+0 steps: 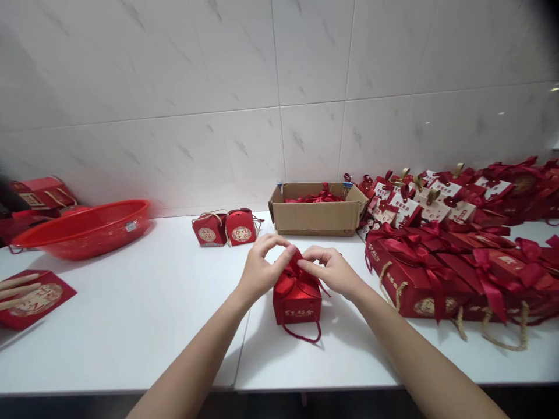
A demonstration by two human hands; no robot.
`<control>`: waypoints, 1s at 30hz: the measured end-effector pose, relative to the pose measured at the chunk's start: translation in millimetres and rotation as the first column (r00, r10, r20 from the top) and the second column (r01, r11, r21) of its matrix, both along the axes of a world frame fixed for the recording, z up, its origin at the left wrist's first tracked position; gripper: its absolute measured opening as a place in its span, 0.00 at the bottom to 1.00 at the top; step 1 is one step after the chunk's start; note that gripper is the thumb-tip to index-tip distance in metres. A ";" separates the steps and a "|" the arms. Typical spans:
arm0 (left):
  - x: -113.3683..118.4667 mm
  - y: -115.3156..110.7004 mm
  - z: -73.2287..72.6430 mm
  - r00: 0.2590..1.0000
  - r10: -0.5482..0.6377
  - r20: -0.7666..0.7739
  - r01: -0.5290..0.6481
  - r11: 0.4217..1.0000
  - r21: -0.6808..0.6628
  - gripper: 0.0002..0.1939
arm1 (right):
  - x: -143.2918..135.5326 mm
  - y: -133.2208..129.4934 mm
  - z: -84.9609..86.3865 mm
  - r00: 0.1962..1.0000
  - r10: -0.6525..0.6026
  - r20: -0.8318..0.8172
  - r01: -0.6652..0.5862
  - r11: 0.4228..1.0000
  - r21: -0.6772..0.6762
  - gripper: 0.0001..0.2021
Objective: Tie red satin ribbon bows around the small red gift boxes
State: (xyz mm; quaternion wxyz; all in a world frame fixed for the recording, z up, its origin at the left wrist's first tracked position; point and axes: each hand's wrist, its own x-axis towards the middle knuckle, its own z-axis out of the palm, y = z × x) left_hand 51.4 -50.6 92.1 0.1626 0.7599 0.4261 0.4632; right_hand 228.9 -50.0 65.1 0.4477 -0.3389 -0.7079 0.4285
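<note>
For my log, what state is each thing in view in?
Left hand: pinching the ribbon
Right hand: pinching the ribbon
Ribbon: held up
Middle box: upright
Cord handle: drooping
Cardboard box: open, holding ribbons
Basin: open side up
Two small boxes: upright
Gift boxes, right: tied with bows

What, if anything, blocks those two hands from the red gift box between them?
Nothing visible: the left hand and right hand both have fingers on the red ribbon atop the red gift box. The open cardboard box stands farther back, beyond them.
</note>
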 end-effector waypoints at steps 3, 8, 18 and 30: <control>-13.6 0.4 -9.8 0.981 0.116 -0.153 -0.135 0.984 -0.118 0.17 | -3.5 -2.8 -2.0 0.999 0.021 -0.046 -0.021 1.000 -0.008 0.13; -30.9 -1.8 -31.9 0.940 0.143 -0.311 -0.242 0.921 -0.306 0.21 | -6.5 -7.0 -4.6 0.982 0.107 -0.156 -0.120 0.990 -0.079 0.14; -35.5 -18.8 3.1 0.998 -0.044 -0.043 0.024 0.926 -0.376 0.16 | -29.5 -10.6 -8.9 0.974 -0.222 -0.038 0.219 0.974 -0.060 0.08; -18.7 7.7 25.6 0.946 -0.169 0.276 0.294 0.805 -0.515 0.16 | -23.1 -15.3 1.1 0.936 -0.199 0.292 0.092 0.935 0.342 0.09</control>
